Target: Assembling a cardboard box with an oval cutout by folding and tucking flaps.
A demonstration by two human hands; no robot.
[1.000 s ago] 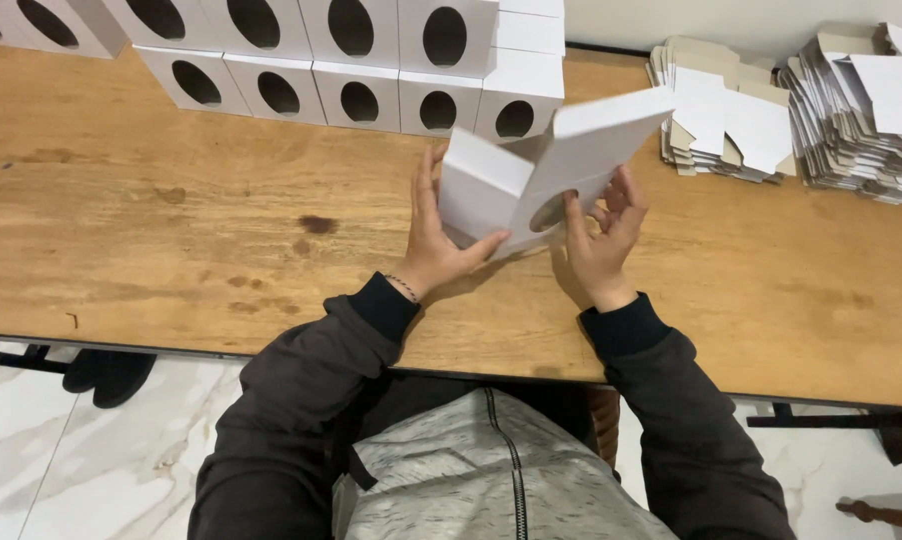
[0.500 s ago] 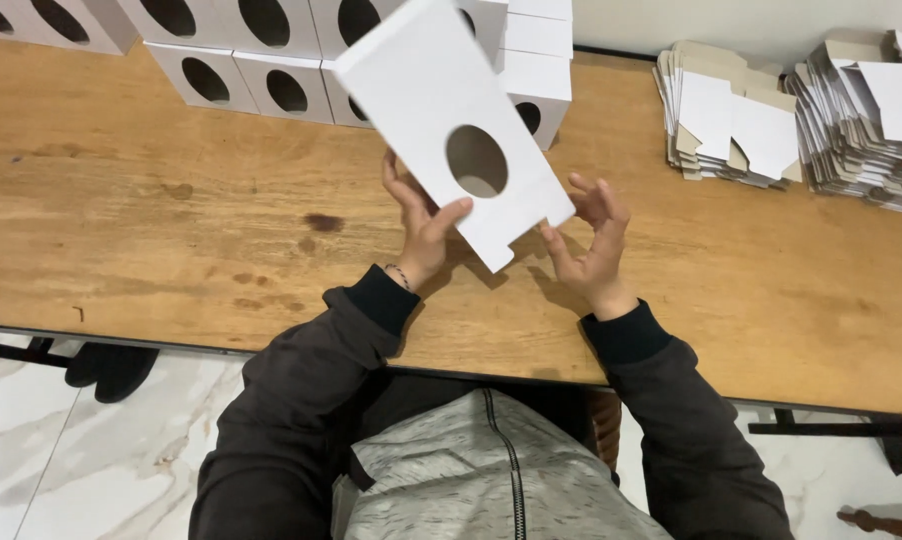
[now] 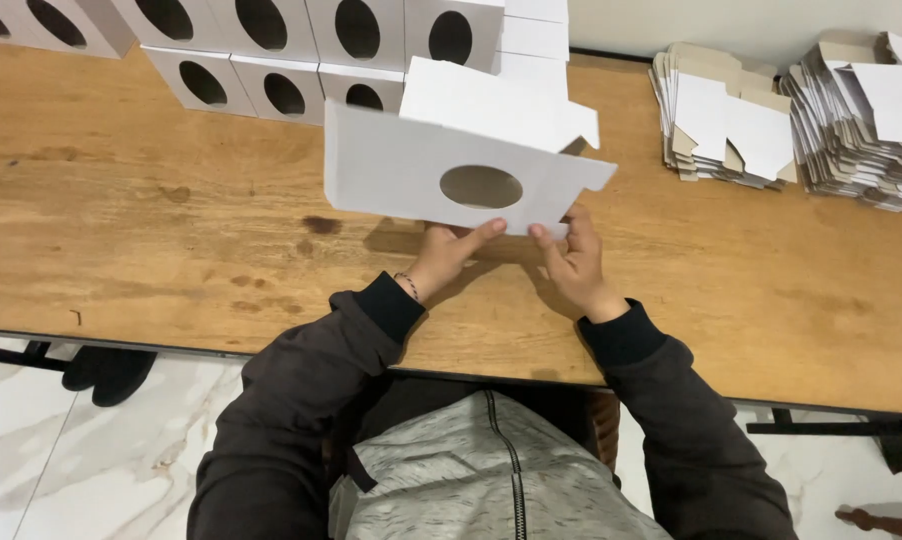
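Box in hand: a white cardboard box (image 3: 411,170), half opened out, held up over the middle of the wooden table (image 3: 151,240); an oval window (image 3: 481,186) is cut in the panel facing us.
Left hand: the left hand (image 3: 446,255) is pinching the box's near edge from below, thumb pressed up on the front panel just under the window.
Right hand: the right hand (image 3: 576,260) is clamped on that same near edge, just right of the left hand, thumb on the front panel, fingers tucked behind.
Tilt: the box's front panel leans toward the camera, its right end showing stepped flaps (image 3: 581,150) sticking out.
Far left: there's a row of finished white boxes (image 3: 271,50) with oval windows, packed side by side along the far edge.
Far right: two stacks of flat box blanks (image 3: 841,120), white over brown, sit well apart from the hands.
Sleeves: dark sleeves (image 3: 301,400) run to both wrists, and a thin bracelet (image 3: 407,286) sits on the left wrist.
Below: pale marble floor tiles (image 3: 51,460) on the near side of the table edge.
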